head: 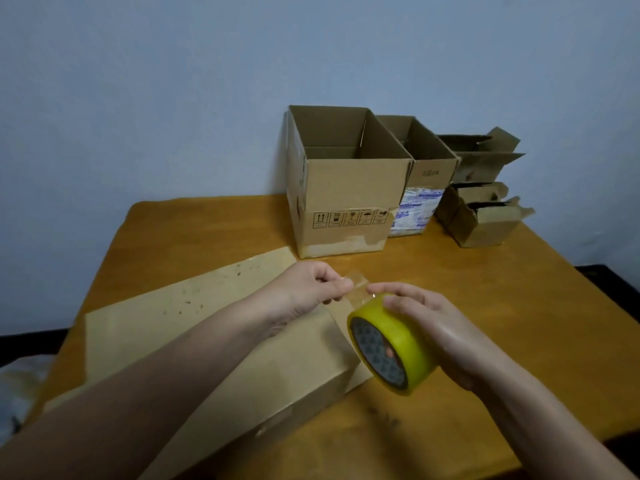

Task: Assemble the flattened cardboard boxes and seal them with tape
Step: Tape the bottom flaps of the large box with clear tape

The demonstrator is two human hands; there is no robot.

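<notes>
You have one roll of yellow tape (398, 336), and it is in your right hand (446, 330), held above the near middle of the wooden table (502, 306). Your fingers curl over its outer band, and one fingertip shows through the core. Your left hand (308, 285) pinches the one loose, clear tape end (355, 284) between thumb and fingers, just left of the roll, so a short strip runs between your two hands. One brown cardboard box (214, 344) lies low on the near left of the table, under your left forearm. At the far side stand two upright open boxes: a large box (346, 181) and, touching it on the right, a narrower box (427, 188). Farther right is a stack of small open boxes (483, 216); their number cannot be told for sure.
</notes>
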